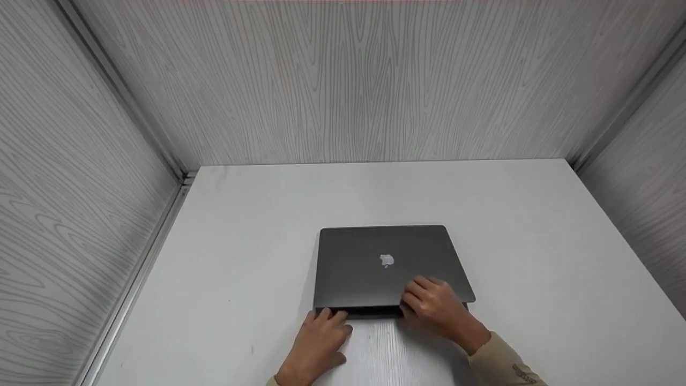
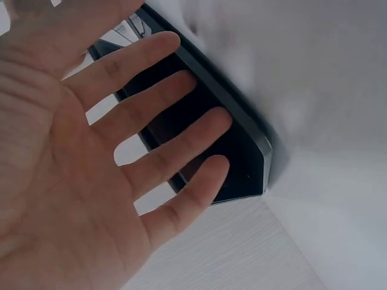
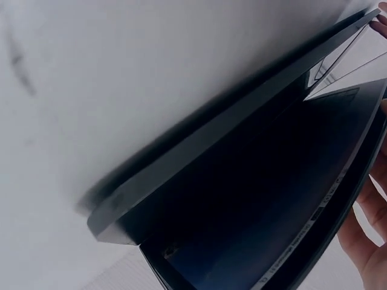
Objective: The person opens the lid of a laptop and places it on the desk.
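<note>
A dark grey laptop [image 1: 364, 279] lies on the white table [image 1: 246, 230], just below and right of the middle of the head view, its lid [image 1: 348, 252] raised a little along the edge nearest the person. A pale apple logo [image 1: 386, 260] shows on top.

From where I stand, the right hand [image 1: 433, 305] has its fingers bent and grips the lid's near edge, towards its right end. The left hand [image 1: 320, 343], at the lower middle, has its fingers spread, the tips at the laptop's near left corner; the left wrist view shows them fairly straight across the dark base [image 2: 248, 163].

In the right wrist view the screen [image 3: 266, 199] glows dimly, a pale strip of small marks along it. A tan sleeve [image 1: 498, 359] covers the right arm at lower right, and grey wood-grained panels [image 1: 353, 80] fill the top.
</note>
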### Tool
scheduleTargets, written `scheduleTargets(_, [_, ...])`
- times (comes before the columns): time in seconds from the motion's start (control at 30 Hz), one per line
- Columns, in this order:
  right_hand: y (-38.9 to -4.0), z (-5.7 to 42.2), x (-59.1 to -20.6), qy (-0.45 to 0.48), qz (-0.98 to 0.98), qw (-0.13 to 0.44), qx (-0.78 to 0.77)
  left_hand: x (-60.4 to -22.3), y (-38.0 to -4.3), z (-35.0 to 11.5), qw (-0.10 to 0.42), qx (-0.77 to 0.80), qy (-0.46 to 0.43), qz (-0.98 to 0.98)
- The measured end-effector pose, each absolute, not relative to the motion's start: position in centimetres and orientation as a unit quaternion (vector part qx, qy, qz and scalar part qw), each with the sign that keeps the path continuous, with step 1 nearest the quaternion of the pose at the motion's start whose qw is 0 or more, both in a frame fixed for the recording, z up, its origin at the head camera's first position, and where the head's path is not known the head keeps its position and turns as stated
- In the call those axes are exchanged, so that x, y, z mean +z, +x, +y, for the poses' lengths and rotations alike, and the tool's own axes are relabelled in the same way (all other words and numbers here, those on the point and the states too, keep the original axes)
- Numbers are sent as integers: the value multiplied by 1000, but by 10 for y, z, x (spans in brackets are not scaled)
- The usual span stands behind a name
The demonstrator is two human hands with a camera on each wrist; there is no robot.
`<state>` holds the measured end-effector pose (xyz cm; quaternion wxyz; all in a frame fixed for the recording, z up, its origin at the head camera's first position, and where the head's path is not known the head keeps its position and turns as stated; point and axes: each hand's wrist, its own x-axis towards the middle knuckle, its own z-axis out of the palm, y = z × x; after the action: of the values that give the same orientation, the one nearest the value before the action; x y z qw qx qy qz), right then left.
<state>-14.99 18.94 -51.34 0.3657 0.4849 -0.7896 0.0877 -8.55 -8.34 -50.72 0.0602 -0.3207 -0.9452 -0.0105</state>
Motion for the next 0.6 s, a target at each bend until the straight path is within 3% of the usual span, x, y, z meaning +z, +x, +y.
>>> scheduleTargets(0.23, [-149, 188, -512, 471, -790, 385, 72, -510, -86, -79, 102, 21, -317, -943])
scheduleTargets(0.6, [-151, 196, -509, 508, -769, 388, 17, -512, -84, -71, 125, 72, -315, -938])
